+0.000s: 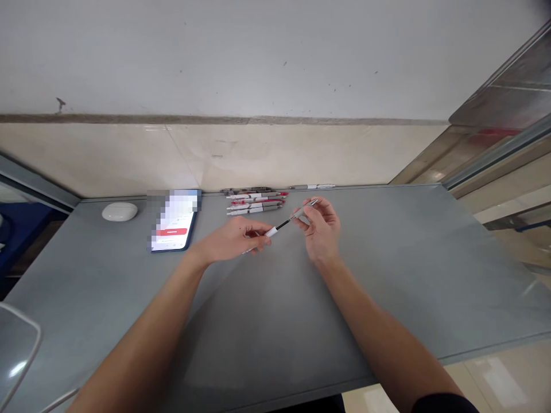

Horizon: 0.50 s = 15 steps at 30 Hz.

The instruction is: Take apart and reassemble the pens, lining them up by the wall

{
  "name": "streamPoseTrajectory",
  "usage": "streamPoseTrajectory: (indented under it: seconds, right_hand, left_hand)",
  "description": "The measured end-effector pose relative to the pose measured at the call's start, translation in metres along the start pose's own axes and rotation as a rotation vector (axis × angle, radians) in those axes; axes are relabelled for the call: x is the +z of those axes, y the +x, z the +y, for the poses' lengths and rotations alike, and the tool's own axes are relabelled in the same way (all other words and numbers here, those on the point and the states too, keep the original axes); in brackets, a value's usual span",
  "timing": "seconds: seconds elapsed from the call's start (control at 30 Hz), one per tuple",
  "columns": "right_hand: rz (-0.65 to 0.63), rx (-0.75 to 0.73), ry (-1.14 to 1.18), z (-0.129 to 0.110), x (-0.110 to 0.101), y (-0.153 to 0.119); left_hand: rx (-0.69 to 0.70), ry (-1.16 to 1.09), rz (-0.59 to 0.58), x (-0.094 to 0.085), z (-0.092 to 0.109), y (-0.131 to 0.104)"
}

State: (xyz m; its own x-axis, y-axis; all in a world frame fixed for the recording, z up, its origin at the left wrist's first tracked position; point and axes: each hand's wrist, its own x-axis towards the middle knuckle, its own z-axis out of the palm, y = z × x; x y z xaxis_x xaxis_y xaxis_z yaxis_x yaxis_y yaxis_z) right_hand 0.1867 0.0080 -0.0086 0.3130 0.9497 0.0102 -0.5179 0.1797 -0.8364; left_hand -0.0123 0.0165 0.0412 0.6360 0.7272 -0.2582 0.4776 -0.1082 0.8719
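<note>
My left hand [232, 240] is closed around the white barrel [271, 232] of a pen. A thin dark refill [283, 224] sticks out of that barrel, pointing up and to the right. Between the thumb and fingers of my right hand [322, 230] is the pen's grey front section [299, 213], its metal tip facing away to the upper right. The front section and the barrel are apart, with the refill spanning the gap. Both hands are just above the grey table [267, 321].
Several pens [253, 202] in white, red and dark lie in a row behind my hands. A lone pen [312, 186] rests along the wall. Leftward are a lit phone [174, 223] and a white oval case [119, 211]. A white cable [37, 344] loops at lower left.
</note>
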Motion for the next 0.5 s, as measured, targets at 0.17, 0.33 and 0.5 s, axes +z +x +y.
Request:
streamPoseTrajectory:
  seconds: [0.17,0.33,0.5]
  right_hand:
    - [-0.01,0.021,0.005,0.0001,-0.0002,-0.0006]
    - [-0.014,0.025,0.008,-0.0008,-0.0016,-0.0005]
    - [-0.109,0.065,-0.025,0.0,0.0013,-0.0074]
  left_hand:
    - [0.006,-0.009,0.002,0.0036,0.0001,0.0]
    - [0.03,-0.027,-0.025,0.0045,-0.0011,-0.0008]
    - [0.048,-0.052,-0.017,0.0069,0.001,0.0012]
